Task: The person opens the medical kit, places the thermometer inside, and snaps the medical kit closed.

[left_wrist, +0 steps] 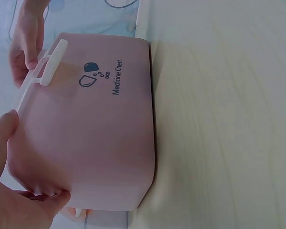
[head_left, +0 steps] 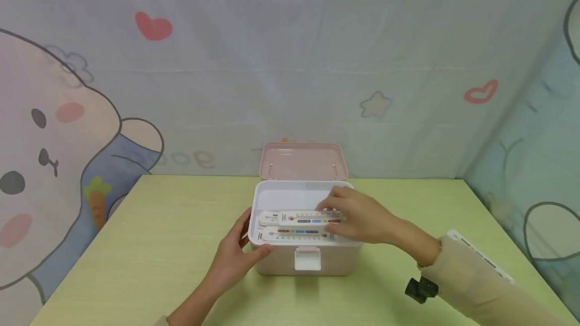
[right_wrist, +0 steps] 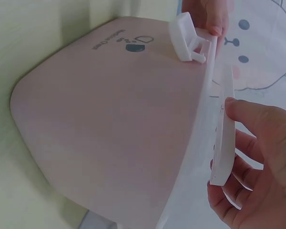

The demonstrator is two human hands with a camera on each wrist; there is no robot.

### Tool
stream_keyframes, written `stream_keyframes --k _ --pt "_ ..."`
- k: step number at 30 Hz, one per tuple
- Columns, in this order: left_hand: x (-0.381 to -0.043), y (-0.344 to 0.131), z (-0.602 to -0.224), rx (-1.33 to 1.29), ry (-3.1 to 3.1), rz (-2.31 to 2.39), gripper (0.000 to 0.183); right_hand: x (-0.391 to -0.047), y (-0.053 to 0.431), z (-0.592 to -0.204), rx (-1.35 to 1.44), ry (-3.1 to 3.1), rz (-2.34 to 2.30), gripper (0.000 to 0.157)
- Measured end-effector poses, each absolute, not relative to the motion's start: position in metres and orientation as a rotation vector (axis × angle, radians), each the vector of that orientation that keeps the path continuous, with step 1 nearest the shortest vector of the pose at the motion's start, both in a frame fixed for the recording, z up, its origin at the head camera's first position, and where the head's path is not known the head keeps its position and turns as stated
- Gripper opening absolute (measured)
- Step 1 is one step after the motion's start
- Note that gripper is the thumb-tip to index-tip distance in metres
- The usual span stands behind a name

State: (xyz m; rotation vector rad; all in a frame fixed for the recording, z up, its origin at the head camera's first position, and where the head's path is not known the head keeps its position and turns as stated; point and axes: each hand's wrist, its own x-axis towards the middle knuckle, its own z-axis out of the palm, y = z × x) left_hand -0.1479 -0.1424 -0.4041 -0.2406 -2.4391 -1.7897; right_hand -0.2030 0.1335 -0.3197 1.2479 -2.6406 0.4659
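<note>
A pink medicine chest (head_left: 281, 261) stands on the table with its lid (head_left: 303, 161) tipped back and a white tray (head_left: 276, 194) inside. My left hand (head_left: 235, 253) grips the chest's left front corner, thumb at the rim and fingers round the side. Over the tray, my right hand (head_left: 362, 215) pinches a white strip thermometer (head_left: 310, 217) near its right end. In the right wrist view this thermometer (right_wrist: 224, 148) is seen edge-on between thumb and fingers. Another thermometer (head_left: 294, 234) lies at the tray's front; the end of a further one (head_left: 268, 218) shows beside the held one.
One more white strip (head_left: 476, 253) lies on the table at the right, partly behind my right sleeve (head_left: 476, 286). A white latch (head_left: 307, 259) hangs at the chest's front. Behind the table (head_left: 181, 225) hangs a printed cloth (head_left: 254, 64).
</note>
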Motion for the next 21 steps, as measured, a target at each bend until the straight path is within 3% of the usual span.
stream_keyframes --k 21 --pt "-0.147 -0.143 -0.403 -0.235 -2.447 -1.8 0.089 -0.197 0.109 -0.327 1.306 -2.611 0.47 0.028"
